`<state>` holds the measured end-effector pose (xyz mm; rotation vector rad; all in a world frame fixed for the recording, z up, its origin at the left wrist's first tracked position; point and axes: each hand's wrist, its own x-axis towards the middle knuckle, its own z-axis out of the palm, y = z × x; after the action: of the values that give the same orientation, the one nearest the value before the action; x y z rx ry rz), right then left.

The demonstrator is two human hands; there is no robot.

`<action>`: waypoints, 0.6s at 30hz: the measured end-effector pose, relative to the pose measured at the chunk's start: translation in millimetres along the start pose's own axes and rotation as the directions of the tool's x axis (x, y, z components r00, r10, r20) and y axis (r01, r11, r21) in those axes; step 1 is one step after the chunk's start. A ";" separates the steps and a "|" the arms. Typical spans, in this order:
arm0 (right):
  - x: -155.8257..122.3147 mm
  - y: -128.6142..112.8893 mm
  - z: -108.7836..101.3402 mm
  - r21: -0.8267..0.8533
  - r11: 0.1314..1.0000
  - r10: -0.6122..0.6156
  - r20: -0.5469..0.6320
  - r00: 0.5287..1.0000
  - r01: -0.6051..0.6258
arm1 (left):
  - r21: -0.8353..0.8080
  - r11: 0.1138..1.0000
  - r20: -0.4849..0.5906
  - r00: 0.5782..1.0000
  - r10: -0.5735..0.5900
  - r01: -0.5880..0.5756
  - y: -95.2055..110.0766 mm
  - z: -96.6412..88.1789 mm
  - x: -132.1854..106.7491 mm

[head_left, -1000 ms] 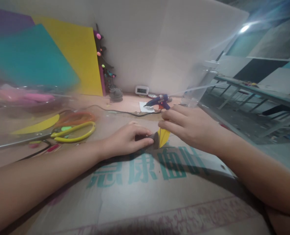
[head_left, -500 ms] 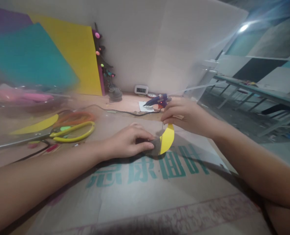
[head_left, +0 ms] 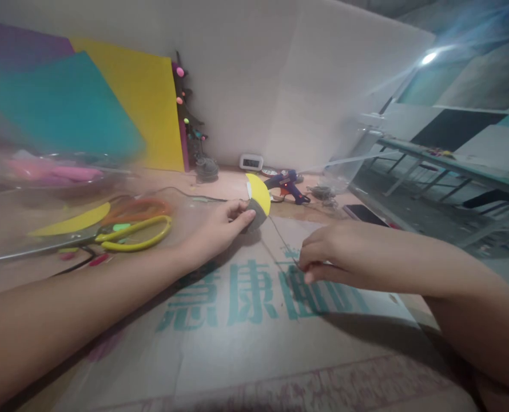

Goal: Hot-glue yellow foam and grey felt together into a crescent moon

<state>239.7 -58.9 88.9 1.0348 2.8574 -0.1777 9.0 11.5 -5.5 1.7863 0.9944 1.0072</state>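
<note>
My left hand (head_left: pixel 222 228) grips a small piece with a round yellow face and a grey underside (head_left: pixel 257 201), lifted a little off the cardboard. A thin dark thread runs from that piece down to my right hand (head_left: pixel 329 256), whose fingers are pinched together on it low over the cardboard sheet (head_left: pixel 254 332) with teal printed characters.
Yellow-handled scissors (head_left: pixel 132 234) and orange ones lie at the left beside a yellow crescent cut-out (head_left: pixel 72 220). A blue glue gun (head_left: pixel 286 184) and a small white clock (head_left: pixel 251 162) stand at the back. Coloured sheets lean on the wall at the left. A dark phone (head_left: pixel 363 213) lies right.
My left hand has lifted the yellow and grey piece up and away from me. My right hand let go of the yellow part and moved down towards me, pulling the thread.
</note>
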 end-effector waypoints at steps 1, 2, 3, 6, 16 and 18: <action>2.0 1.1 1.9 0.007 0.998 0.063 -0.007 0.998 -0.063 | -0.009 1.000 -0.004 1.000 0.004 -0.004 0.7 -0.1 -0.6; 5.4 3.2 4.1 0.007 0.989 0.151 -0.055 0.987 -0.151 | -0.007 1.000 -0.010 1.000 0.014 -0.014 1.7 -0.2 -1.6; 10.1 6.0 6.5 0.018 0.969 0.245 -0.134 0.960 -0.245 | 0.005 1.000 -0.016 1.000 0.027 -0.027 2.8 -0.4 -2.7; 27.9 17.4 16.9 0.220 0.902 0.429 -0.340 0.837 -0.373 | 0.049 0.997 -0.014 0.998 0.059 -0.059 5.8 -0.7 -6.0; 49.7 28.9 56.3 0.454 0.878 0.387 -0.480 0.788 -0.155 | -0.026 0.999 -0.043 0.999 0.018 -0.019 10.0 -0.3 -5.5; 47.3 24.7 57.4 0.302 0.945 0.276 -0.525 0.805 -0.127 | -0.020 1.000 -0.049 0.999 0.016 -0.017 9.1 -0.5 -5.1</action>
<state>222.3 -18.4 24.1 1.6926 3.2570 -0.2631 8.8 4.0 1.8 1.7631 0.9973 1.0726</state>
